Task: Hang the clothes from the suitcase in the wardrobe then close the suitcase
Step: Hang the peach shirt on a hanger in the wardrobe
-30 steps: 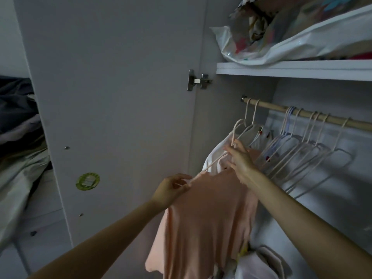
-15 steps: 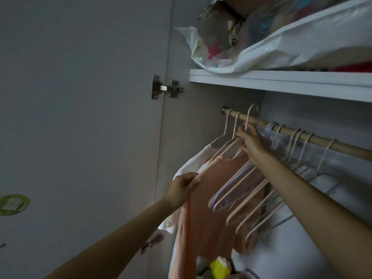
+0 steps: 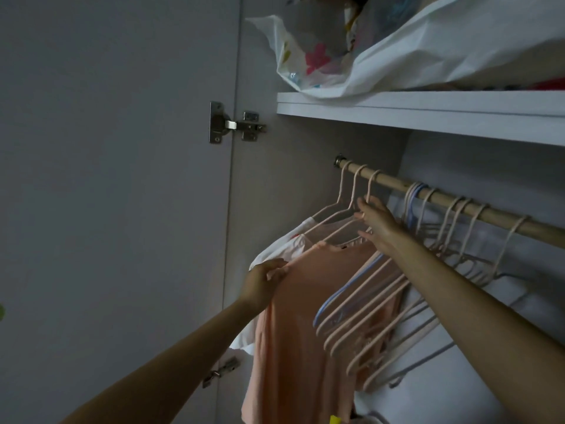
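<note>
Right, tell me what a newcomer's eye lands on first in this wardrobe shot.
First the peach shirt, hanging at the left end of the wooden rail; the left hand pinches its shoulder and the right hand is up at its hanger's neck. Right of it, a fan of empty hangers swings out at a slant. Overhead, a white plastic bag bulges over the shelf edge.

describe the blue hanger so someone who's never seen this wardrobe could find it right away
Start at the white shelf and drop to the wooden rail beneath it. Right of the right hand hangs a bunch of empty hangers, swung out at a slant. The blue hanger is at the left of that bunch, the only pale blue one among pink ones.
</note>
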